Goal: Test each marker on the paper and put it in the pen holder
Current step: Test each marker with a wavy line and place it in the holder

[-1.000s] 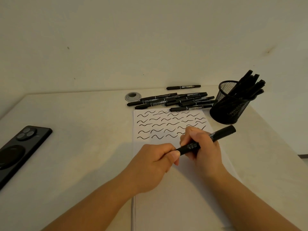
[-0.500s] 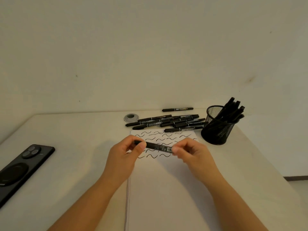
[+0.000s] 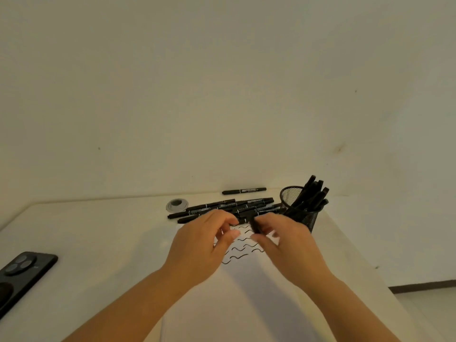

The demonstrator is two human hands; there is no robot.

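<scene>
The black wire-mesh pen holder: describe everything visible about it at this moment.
The black wire-mesh pen holder is a round cup of what looks like metal mesh with a solid rim. It stands upright on the far right part of the pale table, by the top right corner of the white paper. A bundle of black markers stands inside it, leaning right and poking well above the rim. The right hand overlaps its lower left in view; contact cannot be told.
</scene>
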